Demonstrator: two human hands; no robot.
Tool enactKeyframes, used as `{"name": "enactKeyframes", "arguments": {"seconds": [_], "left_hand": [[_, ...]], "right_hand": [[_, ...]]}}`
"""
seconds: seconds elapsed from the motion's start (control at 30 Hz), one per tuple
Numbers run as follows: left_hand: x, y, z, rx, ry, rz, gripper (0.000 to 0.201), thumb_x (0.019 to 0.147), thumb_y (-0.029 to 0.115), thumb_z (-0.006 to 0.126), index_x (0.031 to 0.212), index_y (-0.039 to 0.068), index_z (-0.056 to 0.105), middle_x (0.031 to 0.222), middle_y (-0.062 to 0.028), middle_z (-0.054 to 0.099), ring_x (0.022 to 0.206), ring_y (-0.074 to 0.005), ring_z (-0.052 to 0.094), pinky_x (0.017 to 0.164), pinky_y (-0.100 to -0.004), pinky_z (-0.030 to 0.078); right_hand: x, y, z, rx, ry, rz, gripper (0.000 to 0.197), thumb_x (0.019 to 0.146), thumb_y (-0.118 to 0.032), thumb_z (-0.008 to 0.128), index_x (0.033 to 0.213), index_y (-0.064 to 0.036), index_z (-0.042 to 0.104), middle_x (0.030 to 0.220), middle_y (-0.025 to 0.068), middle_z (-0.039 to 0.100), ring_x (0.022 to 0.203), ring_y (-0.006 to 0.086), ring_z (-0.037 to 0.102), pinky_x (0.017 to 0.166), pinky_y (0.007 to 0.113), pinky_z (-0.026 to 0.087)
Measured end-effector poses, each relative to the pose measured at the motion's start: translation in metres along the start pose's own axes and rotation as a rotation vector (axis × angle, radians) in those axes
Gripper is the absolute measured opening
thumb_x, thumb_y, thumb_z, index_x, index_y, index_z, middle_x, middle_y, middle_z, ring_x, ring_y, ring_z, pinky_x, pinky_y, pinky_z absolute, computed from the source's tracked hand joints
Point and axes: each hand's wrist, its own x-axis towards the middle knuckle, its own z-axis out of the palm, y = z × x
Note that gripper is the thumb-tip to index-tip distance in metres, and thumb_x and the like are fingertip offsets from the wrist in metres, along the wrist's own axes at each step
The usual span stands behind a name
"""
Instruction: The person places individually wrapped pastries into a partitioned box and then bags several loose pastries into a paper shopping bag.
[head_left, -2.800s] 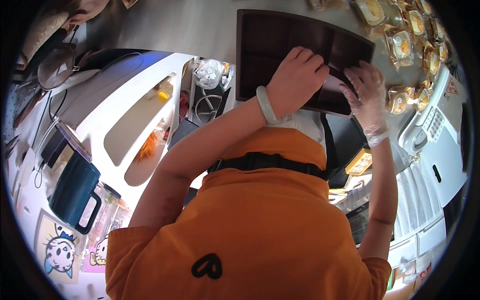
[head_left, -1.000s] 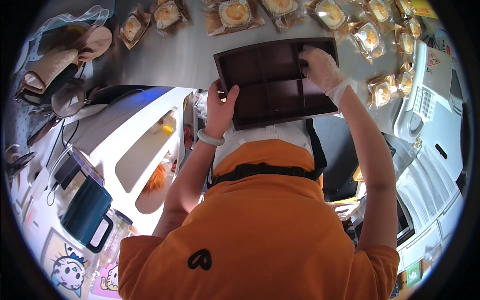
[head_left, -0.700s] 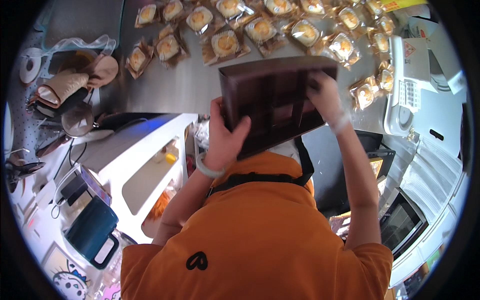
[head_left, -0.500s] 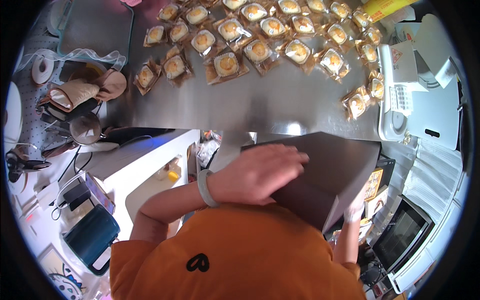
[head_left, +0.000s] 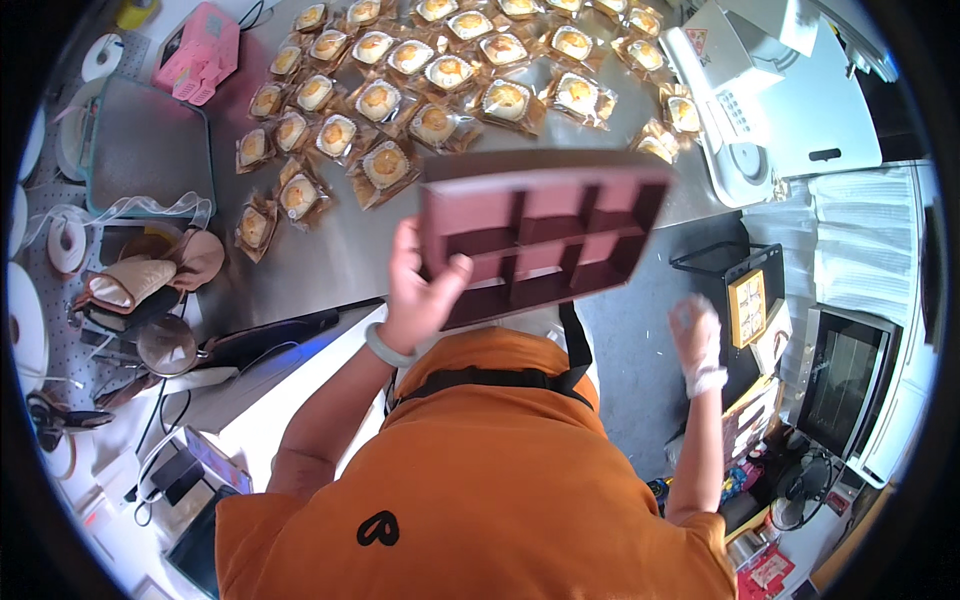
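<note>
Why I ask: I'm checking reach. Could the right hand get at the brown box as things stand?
Probably yes: the right hand looks empty, though blurred, and nothing visible stands between it and the brown box, whose left end the left hand holds.

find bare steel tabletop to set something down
Free: silver steel table left of the left hand holding the brown rectangular divided box, up to wrapped round pastries crowding the far side; a sliver right of the box.

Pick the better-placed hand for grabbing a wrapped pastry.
Probably the right hand: though blurred and short of the metal bench, it appears to hold nothing. The left hand is occupied, its fingers gripping the brown compartment box.
</note>
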Motion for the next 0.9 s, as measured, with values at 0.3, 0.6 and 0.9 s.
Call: {"name": "enactKeyframes", "arguments": {"seconds": [0.3,0.6,0.9], "left_hand": [[0.017,-0.076,-0.037,-0.211,0.273,-0.447,0.039,0.083,0.01,0.064,0.118,0.0,0.049,0.107,-0.0097,0.06,0.093,-0.0167,0.06,0.083,-0.0296,0.05],[0.023,-0.107,-0.005,-0.066,0.456,-0.469,0.03,0.084,0.013,0.066,0.108,-0.003,0.057,0.097,-0.0078,0.063,0.086,-0.0134,0.06,0.077,-0.0268,0.05],[0.027,-0.096,0.029,0.85,0.617,-0.173,0.046,0.082,0.013,0.067,0.124,0.001,0.051,0.122,-0.0149,0.05,0.113,-0.0252,0.049,0.097,-0.0378,0.039]], "right_hand": [[0.213,-0.019,-0.01,-0.043,-0.086,-0.208,0.078,0.072,-0.029,0.077,0.136,-0.0052,0.04,0.126,0.0219,0.052,0.119,0.0387,0.047,0.102,0.042,0.038],[0.257,-0.013,0.031,-0.055,-0.268,-0.152,0.118,0.056,-0.041,0.087,0.145,-0.0045,0.019,0.144,0.0208,0.031,0.133,0.0384,0.032,0.109,0.046,0.029],[0.253,-0.018,0.04,0.014,-0.256,-0.006,0.121,0.053,-0.039,0.087,0.147,-0.008,0.017,0.142,0.0192,0.029,0.131,0.0366,0.03,0.106,0.055,0.023]]}}
